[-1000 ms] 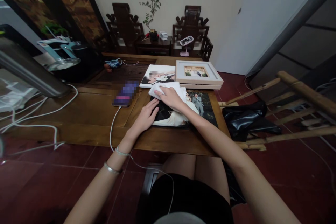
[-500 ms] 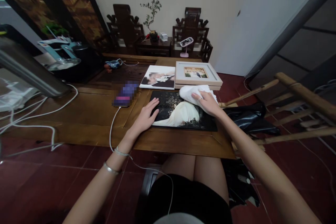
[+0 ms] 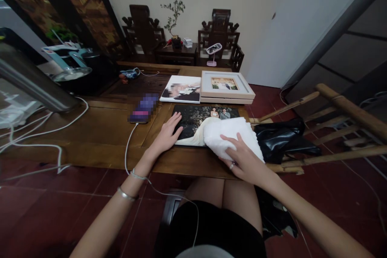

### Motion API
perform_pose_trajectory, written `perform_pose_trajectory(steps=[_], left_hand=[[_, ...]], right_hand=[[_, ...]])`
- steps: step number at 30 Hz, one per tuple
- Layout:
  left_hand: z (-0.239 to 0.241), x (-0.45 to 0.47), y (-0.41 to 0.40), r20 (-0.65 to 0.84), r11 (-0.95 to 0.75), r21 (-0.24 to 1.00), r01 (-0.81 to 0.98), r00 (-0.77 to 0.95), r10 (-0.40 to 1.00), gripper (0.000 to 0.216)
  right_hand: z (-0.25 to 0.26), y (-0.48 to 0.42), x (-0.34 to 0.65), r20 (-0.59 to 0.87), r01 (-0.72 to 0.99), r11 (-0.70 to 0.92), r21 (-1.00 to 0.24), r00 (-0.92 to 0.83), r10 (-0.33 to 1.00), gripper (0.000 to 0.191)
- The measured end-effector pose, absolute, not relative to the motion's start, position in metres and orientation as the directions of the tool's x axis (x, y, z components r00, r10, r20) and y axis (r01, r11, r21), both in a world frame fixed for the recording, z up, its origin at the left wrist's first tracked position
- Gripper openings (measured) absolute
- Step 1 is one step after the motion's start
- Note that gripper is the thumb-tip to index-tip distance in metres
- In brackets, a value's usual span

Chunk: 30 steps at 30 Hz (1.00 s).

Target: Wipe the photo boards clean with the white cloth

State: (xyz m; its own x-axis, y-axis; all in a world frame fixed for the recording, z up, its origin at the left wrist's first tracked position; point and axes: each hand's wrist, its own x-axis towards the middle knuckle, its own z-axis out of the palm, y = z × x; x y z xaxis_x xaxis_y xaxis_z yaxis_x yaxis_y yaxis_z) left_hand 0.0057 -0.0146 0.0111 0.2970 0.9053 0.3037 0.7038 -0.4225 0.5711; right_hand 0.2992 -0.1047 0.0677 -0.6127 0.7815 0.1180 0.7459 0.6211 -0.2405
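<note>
A dark wedding photo panel (image 3: pixel 190 123) lies flat near the front edge of the wooden table (image 3: pixel 105 129). My left hand (image 3: pixel 167 131) rests on its left edge, fingers stretched out. In my right hand (image 3: pixel 242 155) is a folded white towel (image 3: pixel 226 131), gripped between thumb and fingers. The towel covers the panel's lower right part and reaches past its near edge. Two small figures in the picture show above the towel.
Behind the panel are a white photo print (image 3: pixel 181 88) and light-framed pictures (image 3: pixel 227 84), stacked. A phone (image 3: pixel 142 109) with a white cable lies to the left. A bamboo chair (image 3: pixel 347 129) holding a black bag (image 3: pixel 281 139) stands at right. A pink mirror (image 3: pixel 213 53) stands farther back.
My right hand has moved the towel from the panel's upper right toward me, down to its near right edge. The figures in the picture are now uncovered. My left hand stays put.
</note>
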Motion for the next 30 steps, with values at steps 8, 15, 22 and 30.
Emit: perform_pose_trajectory(steps=[8, 15, 22, 30], left_hand=[[0.012, 0.005, -0.015, 0.295, -0.417, 0.568, 0.710, 0.297, 0.908, 0.049], [0.013, 0.005, -0.015, 0.291, -0.421, 0.564, 0.710, 0.307, 0.906, 0.050], [0.008, 0.004, -0.012, 0.340, -0.460, 0.556, 0.692, 0.316, 0.886, 0.050], [0.008, 0.004, -0.013, 0.326, -0.449, 0.557, 0.699, 0.313, 0.892, 0.049]], right_hand=[[0.079, -0.072, 0.297, 0.017, 0.751, 0.630, -0.195, -0.640, 0.768, 0.037], [0.076, -0.012, 0.293, 0.018, 0.794, 0.600, -0.102, -0.601, 0.799, 0.042], [0.071, 0.013, 0.294, 0.048, 0.799, 0.600, -0.045, -0.599, 0.800, 0.045], [0.069, -0.063, 0.286, -0.012, 0.733, 0.680, -0.005, -0.680, 0.733, 0.044]])
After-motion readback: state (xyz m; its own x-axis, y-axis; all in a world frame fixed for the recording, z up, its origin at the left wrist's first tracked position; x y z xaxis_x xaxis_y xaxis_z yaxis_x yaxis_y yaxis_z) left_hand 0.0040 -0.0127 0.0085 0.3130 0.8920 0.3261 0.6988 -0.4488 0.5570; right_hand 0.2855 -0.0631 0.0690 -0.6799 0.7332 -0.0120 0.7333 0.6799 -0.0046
